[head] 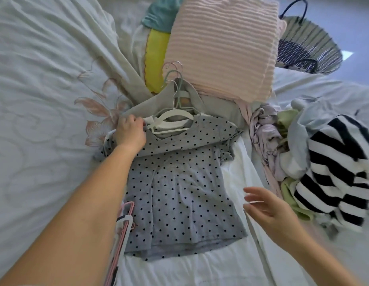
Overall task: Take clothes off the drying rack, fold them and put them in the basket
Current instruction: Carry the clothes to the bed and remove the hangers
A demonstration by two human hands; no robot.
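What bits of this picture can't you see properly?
All in the head view:
1. Left hand: its back hides whether the fingers pinch the polka-dot shirt or the white hanger.
2. Right hand: motion-blurred.
3. Basket: left side behind the pink blanket.
4. Pink hangers: partly under the left forearm, uncountable.

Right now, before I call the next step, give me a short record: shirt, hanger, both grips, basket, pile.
shirt: grey, dotted, flat on the bed, unfolded
hanger: white, in the shirt's neck
left grip: holds the shirt's shoulder by the hanger's end
right grip: open, in the air beside the shirt, holding nothing
basket: past the bed's far right corner, no clothes seen inside
pile: loose clothes right of the shirt
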